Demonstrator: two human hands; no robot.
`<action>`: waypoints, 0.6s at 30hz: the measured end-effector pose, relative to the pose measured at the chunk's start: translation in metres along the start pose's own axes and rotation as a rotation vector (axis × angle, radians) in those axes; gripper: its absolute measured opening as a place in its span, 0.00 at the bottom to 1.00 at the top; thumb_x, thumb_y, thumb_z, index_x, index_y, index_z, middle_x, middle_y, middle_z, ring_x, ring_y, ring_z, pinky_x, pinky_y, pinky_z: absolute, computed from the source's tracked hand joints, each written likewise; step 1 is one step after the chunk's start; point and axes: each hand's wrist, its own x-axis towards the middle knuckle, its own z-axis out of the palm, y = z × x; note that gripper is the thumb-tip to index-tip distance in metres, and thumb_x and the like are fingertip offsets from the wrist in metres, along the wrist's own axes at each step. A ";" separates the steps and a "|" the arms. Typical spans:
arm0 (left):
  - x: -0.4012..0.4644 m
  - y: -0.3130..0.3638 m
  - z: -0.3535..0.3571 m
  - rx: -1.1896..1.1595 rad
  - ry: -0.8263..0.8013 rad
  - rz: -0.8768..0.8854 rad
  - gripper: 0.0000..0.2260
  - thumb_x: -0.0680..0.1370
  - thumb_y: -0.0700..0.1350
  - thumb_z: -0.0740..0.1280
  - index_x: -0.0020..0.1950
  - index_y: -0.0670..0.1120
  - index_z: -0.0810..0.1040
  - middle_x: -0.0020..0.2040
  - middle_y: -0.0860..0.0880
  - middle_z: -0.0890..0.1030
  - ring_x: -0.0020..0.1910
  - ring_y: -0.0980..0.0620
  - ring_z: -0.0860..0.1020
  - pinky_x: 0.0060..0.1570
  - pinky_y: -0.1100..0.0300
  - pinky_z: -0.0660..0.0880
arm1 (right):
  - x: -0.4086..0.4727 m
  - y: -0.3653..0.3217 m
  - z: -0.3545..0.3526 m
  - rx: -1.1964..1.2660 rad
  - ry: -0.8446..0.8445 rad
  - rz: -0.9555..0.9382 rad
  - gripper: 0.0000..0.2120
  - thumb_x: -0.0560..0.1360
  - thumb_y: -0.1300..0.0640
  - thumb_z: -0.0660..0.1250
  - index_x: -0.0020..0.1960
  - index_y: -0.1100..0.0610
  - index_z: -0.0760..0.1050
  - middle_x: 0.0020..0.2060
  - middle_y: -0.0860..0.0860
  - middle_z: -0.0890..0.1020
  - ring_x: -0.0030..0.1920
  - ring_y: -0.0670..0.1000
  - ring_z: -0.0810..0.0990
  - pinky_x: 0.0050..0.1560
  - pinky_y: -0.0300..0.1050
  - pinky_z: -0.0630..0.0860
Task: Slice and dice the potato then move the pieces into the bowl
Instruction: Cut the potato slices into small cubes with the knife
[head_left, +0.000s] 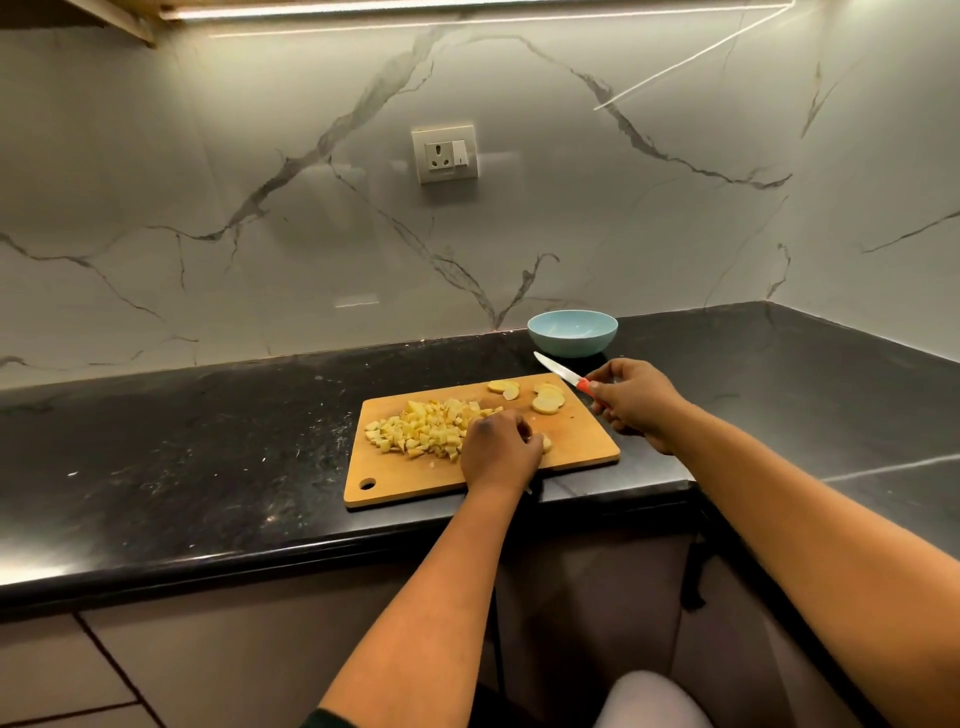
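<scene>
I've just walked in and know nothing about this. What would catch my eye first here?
Probably the pile of diced potato on the left half of the wooden cutting board, with a few uncut potato slices at its far right corner. The left hand rests on the board beside the pile, while the right hand holds a red-handled knife raised, tip toward the light blue bowl behind the board.

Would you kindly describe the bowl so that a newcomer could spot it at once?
Start at the black countertop under the marbled wall. Beyond the far right corner of the wooden cutting board, near the wall, sits the bowl. It is the only pale blue, round, hollow thing there, and holds no potato yet.
</scene>
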 end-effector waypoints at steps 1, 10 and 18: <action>0.001 0.000 0.000 0.000 -0.011 0.001 0.10 0.74 0.55 0.72 0.49 0.50 0.82 0.46 0.50 0.83 0.50 0.51 0.79 0.45 0.57 0.78 | 0.001 0.005 -0.001 -0.007 0.000 -0.004 0.04 0.78 0.54 0.67 0.51 0.53 0.76 0.38 0.55 0.80 0.34 0.49 0.73 0.33 0.41 0.73; 0.005 -0.008 0.001 -0.057 -0.075 0.065 0.25 0.75 0.60 0.69 0.68 0.50 0.74 0.65 0.47 0.75 0.67 0.45 0.69 0.63 0.53 0.70 | 0.009 0.034 0.007 0.108 0.018 -0.038 0.04 0.78 0.56 0.67 0.52 0.55 0.76 0.36 0.56 0.79 0.32 0.49 0.70 0.30 0.40 0.70; 0.003 -0.001 0.013 0.026 -0.159 0.106 0.22 0.79 0.55 0.66 0.69 0.45 0.75 0.67 0.46 0.74 0.68 0.46 0.67 0.67 0.55 0.65 | 0.010 0.043 0.012 0.048 0.010 -0.057 0.03 0.78 0.55 0.67 0.52 0.53 0.76 0.36 0.55 0.81 0.32 0.49 0.72 0.29 0.41 0.70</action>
